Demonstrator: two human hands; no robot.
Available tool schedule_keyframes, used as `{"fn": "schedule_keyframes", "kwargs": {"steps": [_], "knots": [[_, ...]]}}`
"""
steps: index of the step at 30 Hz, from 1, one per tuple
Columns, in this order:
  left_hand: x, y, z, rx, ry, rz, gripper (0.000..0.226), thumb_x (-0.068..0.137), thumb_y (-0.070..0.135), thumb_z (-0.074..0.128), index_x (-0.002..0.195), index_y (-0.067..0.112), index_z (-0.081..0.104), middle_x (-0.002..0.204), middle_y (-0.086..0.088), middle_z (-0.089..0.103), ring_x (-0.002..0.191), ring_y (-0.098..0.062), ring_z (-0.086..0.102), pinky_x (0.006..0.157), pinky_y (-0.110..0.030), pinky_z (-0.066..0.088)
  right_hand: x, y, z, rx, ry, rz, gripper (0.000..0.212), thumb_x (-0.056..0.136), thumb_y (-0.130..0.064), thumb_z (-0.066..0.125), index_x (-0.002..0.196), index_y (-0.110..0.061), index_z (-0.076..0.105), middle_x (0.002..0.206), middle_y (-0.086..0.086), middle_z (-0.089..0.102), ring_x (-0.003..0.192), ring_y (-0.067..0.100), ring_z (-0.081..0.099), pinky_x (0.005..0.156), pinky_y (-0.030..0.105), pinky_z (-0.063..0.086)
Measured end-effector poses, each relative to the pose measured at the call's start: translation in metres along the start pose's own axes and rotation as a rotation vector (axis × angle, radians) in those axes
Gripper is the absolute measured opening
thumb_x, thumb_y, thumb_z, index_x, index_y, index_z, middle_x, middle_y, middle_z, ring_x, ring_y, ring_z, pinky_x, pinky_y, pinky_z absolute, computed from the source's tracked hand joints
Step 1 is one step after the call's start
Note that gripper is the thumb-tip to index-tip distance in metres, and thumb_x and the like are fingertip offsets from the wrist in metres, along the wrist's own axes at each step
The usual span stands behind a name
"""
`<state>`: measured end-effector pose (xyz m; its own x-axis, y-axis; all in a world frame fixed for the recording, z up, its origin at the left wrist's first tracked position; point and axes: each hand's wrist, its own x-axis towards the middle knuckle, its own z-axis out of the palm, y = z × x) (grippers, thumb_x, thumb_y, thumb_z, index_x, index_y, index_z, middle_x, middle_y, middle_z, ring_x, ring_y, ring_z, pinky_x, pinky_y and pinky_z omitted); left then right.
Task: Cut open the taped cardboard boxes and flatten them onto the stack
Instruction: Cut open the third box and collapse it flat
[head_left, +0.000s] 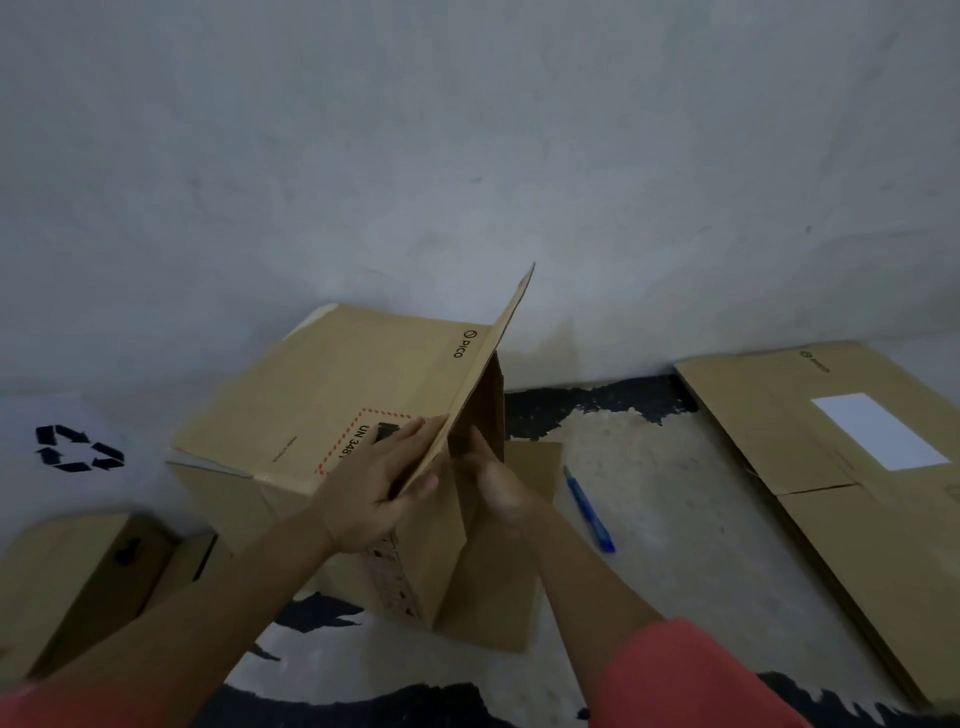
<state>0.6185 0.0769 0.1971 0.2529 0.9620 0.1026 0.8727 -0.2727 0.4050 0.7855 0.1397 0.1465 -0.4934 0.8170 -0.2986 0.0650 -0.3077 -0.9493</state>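
Head view, nearest first: two bare forearms reach forward out of coral-red sleeves (691, 675) at the bottom edge. The left hand (374, 493) holds the raised flap (493, 353) of a large brown cardboard box (322, 395). Its fingers lie fairly straight along the flap's outer face and its thumb hooks under the near edge, so the flap is pinched between them. The right hand (501, 491) is just beside it on the flap's inner side, fingers pointing up into the open end. It is blurred, and whether it grips the card or only touches it cannot be told.

The box lies on its side on a pale floor (675, 519) patched with black, its open end toward the right. Its upper face carries a red dashed label and a small black "PICO" mark. The held flap stands up at a steep slant, and a lower flap (498, 597) lies flat on the floor below the hands.

Right of the box, apart from it, a slim blue pen-shaped tool (589, 512) lies on the floor. At lower left sits a smaller brown cardboard box (67, 587), near the big one.

Farther right, a stack of flattened brown cardboard (831, 509) lies against the wall's foot, with a white rectangular label (878, 431) on its top sheet. Far left shows a black recycling symbol (78, 448) on a white surface. Behind everything rises a plain grey wall (467, 156).
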Motion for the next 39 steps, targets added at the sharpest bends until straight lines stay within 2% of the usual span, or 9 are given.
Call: {"fn": "schedule_keyframes", "kwargs": {"steps": [4,10,14,18,25,28,31,36,39], "knots": [[0.002,0.0,-0.001,0.03,0.001,0.005,0.079,0.083,0.082,0.008,0.15,0.04,0.012,0.157,0.005,0.028,0.145,-0.017,0.023,0.117,-0.038,0.018,0.0,-0.009,0.011,0.043,-0.046,-0.021,0.047,0.1,-0.042,0.035,0.144,-0.024,0.038,0.142,0.003,0.046,0.131,0.021,0.042,0.11,0.041,0.034],[0.006,0.01,-0.003,0.141,-0.003,0.057,0.081,0.076,0.084,-0.005,0.145,0.043,-0.004,0.149,0.019,0.008,0.141,-0.004,0.0,0.118,-0.039,0.002,-0.02,0.009,-0.032,0.181,0.238,0.018,0.059,0.085,-0.059,0.054,0.123,-0.014,0.059,0.12,0.007,0.063,0.114,0.025,0.058,0.104,0.042,0.04],[0.016,0.019,0.003,0.208,-0.035,-0.005,0.086,0.07,0.086,-0.008,0.142,0.041,-0.017,0.147,0.02,-0.003,0.14,-0.003,-0.006,0.119,-0.043,0.002,-0.06,0.018,-0.06,-0.055,-0.14,0.223,0.018,0.094,-0.021,0.054,0.103,-0.012,0.066,0.103,0.007,0.068,0.099,0.021,0.063,0.102,0.045,0.045],[0.026,0.02,0.012,0.355,-0.164,-0.013,0.093,0.062,0.088,-0.005,0.137,0.04,-0.031,0.152,0.017,-0.019,0.145,-0.01,-0.014,0.119,-0.048,-0.002,-0.066,0.015,-0.062,-0.273,-0.341,0.279,0.017,0.093,-0.013,0.053,0.101,-0.021,0.065,0.099,-0.002,0.066,0.094,0.015,0.062,0.094,0.04,0.047],[0.018,0.011,0.007,0.35,-0.172,0.025,0.084,0.062,0.09,-0.016,0.132,0.05,-0.042,0.154,0.017,-0.022,0.142,-0.01,-0.021,0.118,-0.047,-0.004,-0.006,-0.022,-0.071,-0.339,0.327,-0.002,0.052,0.085,-0.022,0.067,0.132,-0.011,0.047,0.124,0.011,0.058,0.109,0.024,0.057,0.094,0.039,0.048],[0.019,0.01,0.008,0.394,-0.209,0.018,0.082,0.069,0.087,0.0,0.126,0.05,-0.047,0.152,0.016,-0.029,0.142,-0.011,-0.025,0.118,-0.047,-0.008,0.019,-0.034,-0.057,-0.288,0.354,-0.048,0.016,0.094,-0.013,0.052,0.107,-0.016,0.061,0.116,0.011,0.063,0.108,0.028,0.059,0.096,0.04,0.047],[0.019,0.009,0.008,0.418,-0.224,0.023,0.079,0.074,0.078,0.005,0.125,0.05,-0.048,0.149,0.017,-0.034,0.141,-0.011,-0.029,0.116,-0.045,-0.013,0.027,-0.044,-0.055,-0.173,0.501,-0.118,0.032,0.094,-0.007,0.048,0.068,-0.024,0.053,0.076,0.0,0.058,0.085,0.028,0.057,0.089,0.048,0.049],[0.019,0.012,0.004,0.38,-0.239,0.029,0.079,0.069,0.087,-0.001,0.124,0.054,-0.047,0.146,0.018,-0.039,0.139,-0.015,-0.034,0.111,-0.046,-0.02,0.041,-0.049,-0.073,-0.409,0.414,-0.178,0.008,0.095,-0.009,0.051,0.098,-0.012,0.058,0.09,0.0,0.056,0.084,0.02,0.053,0.086,0.044,0.049],[0.021,0.013,0.004,0.359,-0.246,0.035,0.083,0.066,0.092,-0.001,0.125,0.055,-0.046,0.147,0.014,-0.04,0.138,-0.021,-0.036,0.107,-0.046,-0.024,0.049,-0.041,-0.069,-0.241,0.417,-0.129,0.029,0.095,-0.002,0.046,0.074,-0.021,0.052,0.08,-0.002,0.056,0.077,0.018,0.054,0.082,0.04,0.048]]}}
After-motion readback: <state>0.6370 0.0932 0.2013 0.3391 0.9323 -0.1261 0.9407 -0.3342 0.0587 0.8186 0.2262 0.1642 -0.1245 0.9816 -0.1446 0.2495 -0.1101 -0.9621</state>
